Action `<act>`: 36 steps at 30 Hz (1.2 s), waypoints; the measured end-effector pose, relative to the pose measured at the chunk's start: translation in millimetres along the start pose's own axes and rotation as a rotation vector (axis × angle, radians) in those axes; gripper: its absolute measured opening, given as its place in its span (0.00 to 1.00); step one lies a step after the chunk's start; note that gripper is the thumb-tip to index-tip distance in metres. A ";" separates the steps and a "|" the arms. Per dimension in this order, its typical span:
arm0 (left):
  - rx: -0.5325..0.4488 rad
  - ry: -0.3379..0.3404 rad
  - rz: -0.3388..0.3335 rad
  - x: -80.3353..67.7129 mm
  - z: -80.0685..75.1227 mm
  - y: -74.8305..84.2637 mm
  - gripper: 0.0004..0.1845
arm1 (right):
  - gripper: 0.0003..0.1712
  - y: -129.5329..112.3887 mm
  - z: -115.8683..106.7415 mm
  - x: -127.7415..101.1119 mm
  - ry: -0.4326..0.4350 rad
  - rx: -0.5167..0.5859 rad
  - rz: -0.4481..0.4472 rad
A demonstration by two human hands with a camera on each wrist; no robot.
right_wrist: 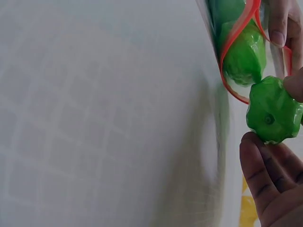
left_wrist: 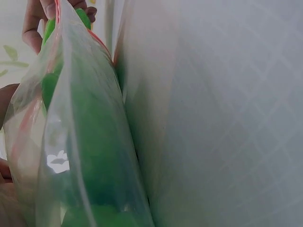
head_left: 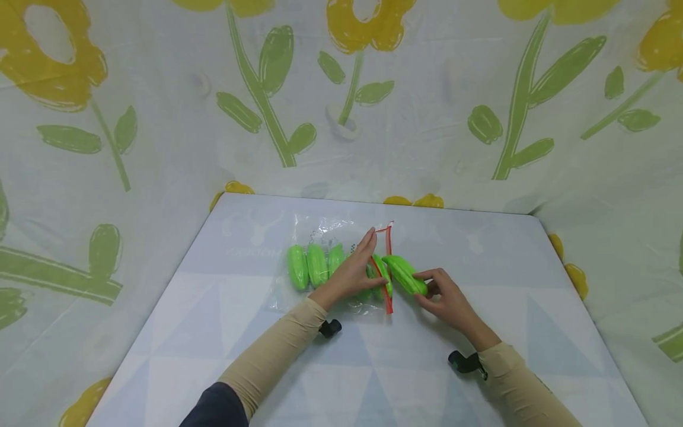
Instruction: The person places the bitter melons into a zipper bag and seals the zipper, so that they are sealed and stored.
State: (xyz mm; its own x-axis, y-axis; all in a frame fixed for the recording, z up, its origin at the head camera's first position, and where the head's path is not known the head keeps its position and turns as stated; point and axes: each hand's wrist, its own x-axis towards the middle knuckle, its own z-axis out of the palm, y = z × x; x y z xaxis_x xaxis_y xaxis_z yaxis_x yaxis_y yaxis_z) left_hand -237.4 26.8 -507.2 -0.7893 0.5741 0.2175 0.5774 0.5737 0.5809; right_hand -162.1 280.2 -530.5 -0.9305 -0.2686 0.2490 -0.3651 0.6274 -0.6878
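At the red-zipped mouth of the clear bag on the table, our left hand pinches the opening wide while our right hand grips a green toy gourd just outside, which could snag the rim if tilted

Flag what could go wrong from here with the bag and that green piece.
1. The left hand holds the bag open only at the red zip edge; if it slips, the mouth may fold shut against the green toy.
2. The right hand pinches that toy by one end, so it could twist loose onto the table.
3. A toy already at the mouth may block entry.
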 end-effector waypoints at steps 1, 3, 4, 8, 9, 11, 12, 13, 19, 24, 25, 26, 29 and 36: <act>0.000 0.001 0.003 0.0 0.0 -0.1 0.59 | 0.24 -0.7 0.4 0.3 -0.001 0.002 0.000; 0.003 0.001 0.006 0.1 0.1 -0.2 0.59 | 0.24 -1.5 1.4 1.0 -0.005 0.005 0.003; 0.001 -0.001 0.004 0.0 0.0 -0.1 0.59 | 0.24 -2.1 1.9 1.4 -0.007 0.009 0.006; -0.001 -0.002 0.005 -0.6 -0.2 0.5 0.60 | 0.24 -2.3 4.5 3.4 -0.011 0.022 0.006; -0.001 0.001 0.007 -0.7 0.0 0.7 0.59 | 0.24 -2.4 5.3 4.0 -0.011 0.026 0.003; 0.000 0.008 0.016 -0.5 0.3 0.7 0.59 | 0.24 -2.7 7.0 5.1 -0.014 0.037 -0.001; -0.001 0.011 0.019 -0.4 0.5 0.8 0.59 | 0.24 -3.3 7.8 5.6 -0.017 0.043 -0.001; 0.000 0.013 0.022 -0.2 0.6 0.8 0.58 | 0.24 -3.7 8.7 6.1 -0.022 0.044 0.001; 0.020 0.014 0.017 0.7 -0.4 1.6 0.59 | 0.23 -7.8 12.7 10.1 -0.053 0.033 0.008; 0.029 0.007 0.010 -0.1 -2.0 2.7 0.59 | 0.23 -9.6 13.6 13.1 -0.066 0.039 0.013; 0.029 0.006 0.010 -0.2 -2.2 2.8 0.59 | 0.23 -9.7 13.7 13.6 -0.066 0.038 0.014; 0.026 0.006 0.010 -0.3 -2.4 2.9 0.59 | 0.23 -9.6 13.8 14.2 -0.067 0.037 0.010; 0.022 0.011 0.015 -0.7 -2.8 3.1 0.59 | 0.23 -9.2 14.4 15.9 -0.068 0.041 0.002; 0.025 0.004 0.008 -1.5 -1.9 1.5 0.59 | 0.23 -8.8 15.2 17.5 -0.073 0.062 0.018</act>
State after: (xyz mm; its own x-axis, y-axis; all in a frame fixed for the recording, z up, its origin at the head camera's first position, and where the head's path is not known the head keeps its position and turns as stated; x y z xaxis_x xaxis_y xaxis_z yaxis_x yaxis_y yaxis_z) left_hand -235.7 25.7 -505.1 -0.7855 0.5765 0.2249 0.5886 0.5837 0.5593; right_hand -174.8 258.9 -530.4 -0.9314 -0.3120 0.1875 -0.3441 0.5866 -0.7332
